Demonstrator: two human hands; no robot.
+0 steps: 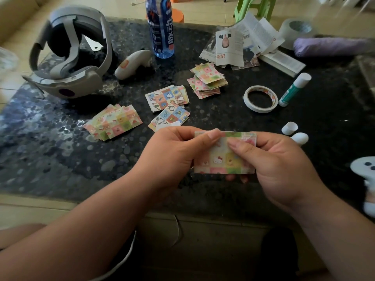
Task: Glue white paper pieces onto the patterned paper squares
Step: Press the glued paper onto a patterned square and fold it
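Note:
Both hands hold one patterned paper piece [221,159] with cartoon squares, just above the near edge of the dark table [60,159]. My left hand [174,153] pinches its left side, thumb on the top edge. My right hand [278,161] pinches its right side, thumb pressed on its upper middle. Stacks of patterned squares lie beyond: a pink-green stack [113,122] at left, a blue stack [168,107] in the middle with a small white piece [174,124] on it, another stack [209,81] further back. A glue stick [294,89] lies uncapped at right.
A roll of white tape [260,99] lies beside the glue stick, with white caps [290,128] nearer me. A headset [69,53], a controller [132,64] and a blue bottle [161,27] stand at the back left. Cut printed papers [239,45] and a purple umbrella [328,46] lie back right.

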